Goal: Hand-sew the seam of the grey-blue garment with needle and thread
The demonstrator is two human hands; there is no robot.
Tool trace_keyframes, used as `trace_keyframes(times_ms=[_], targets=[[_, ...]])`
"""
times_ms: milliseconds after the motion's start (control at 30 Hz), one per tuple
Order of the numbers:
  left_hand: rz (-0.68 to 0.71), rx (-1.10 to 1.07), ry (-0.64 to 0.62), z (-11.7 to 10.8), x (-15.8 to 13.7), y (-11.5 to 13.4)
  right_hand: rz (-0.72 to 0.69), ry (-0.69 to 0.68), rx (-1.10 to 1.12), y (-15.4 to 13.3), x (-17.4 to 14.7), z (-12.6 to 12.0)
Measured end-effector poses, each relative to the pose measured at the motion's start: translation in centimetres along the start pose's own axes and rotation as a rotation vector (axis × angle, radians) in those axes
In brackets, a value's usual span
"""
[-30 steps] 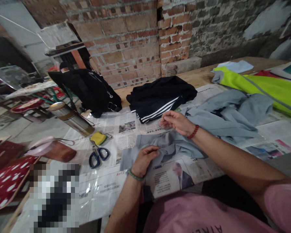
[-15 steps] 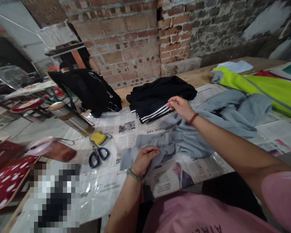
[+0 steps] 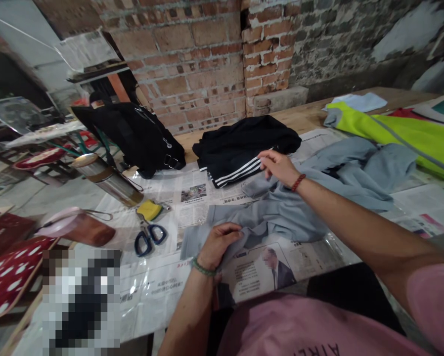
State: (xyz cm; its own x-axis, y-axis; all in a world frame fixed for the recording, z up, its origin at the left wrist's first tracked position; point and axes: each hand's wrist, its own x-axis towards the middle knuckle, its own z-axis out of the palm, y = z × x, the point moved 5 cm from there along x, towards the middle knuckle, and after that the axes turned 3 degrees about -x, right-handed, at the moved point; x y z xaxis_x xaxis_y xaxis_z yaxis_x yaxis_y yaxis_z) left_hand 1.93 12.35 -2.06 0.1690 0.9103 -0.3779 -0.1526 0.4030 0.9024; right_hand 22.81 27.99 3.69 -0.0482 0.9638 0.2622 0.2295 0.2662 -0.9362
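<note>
A crumpled grey garment (image 3: 292, 217) lies across the newspaper in front of me. My left hand (image 3: 222, 242) is closed on its near left part, with the thumb and forefinger pinching the cloth. Above the garment's far side, my right hand (image 3: 279, 167) is raised with thumb and forefinger drawn together. Whatever those fingertips may hold is too small to make out. Just behind the right hand lies a folded black garment (image 3: 244, 143) with white stripes. Scissors (image 3: 148, 237) with dark blue handles rest left of my left hand, touching a yellow object (image 3: 149, 210).
Newspaper (image 3: 192, 212) under clear plastic covers the table. Standing at the left are a metal flask (image 3: 107, 178) and a black bag (image 3: 144, 138); a pink-lidded container (image 3: 81, 227) lies nearer. A fluorescent yellow garment (image 3: 400, 133) is at the right, a brick wall (image 3: 196, 64) behind.
My right hand has shifted slightly to the right and down, its fingers still drawn together. The left hand keeps its hold on the grey garment, almost unmoved.
</note>
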Motion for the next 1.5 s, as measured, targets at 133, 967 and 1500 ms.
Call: trace_keyframes(times_ms=[133,967,1500], targets=[[0.016,0.012,-0.001,-0.1,0.2,-0.1,-0.270,-0.456,-0.307,-1.3,-4.5,3.7],[0.080,0.090,-0.025,0.4,-0.3,0.5,-0.523,-0.958,-0.308,-2.2,-10.3,7.4],[0.061,-0.053,0.034,-0.1,0.1,0.2,-0.439,-0.683,-0.475,-2.1,-10.1,6.5]])
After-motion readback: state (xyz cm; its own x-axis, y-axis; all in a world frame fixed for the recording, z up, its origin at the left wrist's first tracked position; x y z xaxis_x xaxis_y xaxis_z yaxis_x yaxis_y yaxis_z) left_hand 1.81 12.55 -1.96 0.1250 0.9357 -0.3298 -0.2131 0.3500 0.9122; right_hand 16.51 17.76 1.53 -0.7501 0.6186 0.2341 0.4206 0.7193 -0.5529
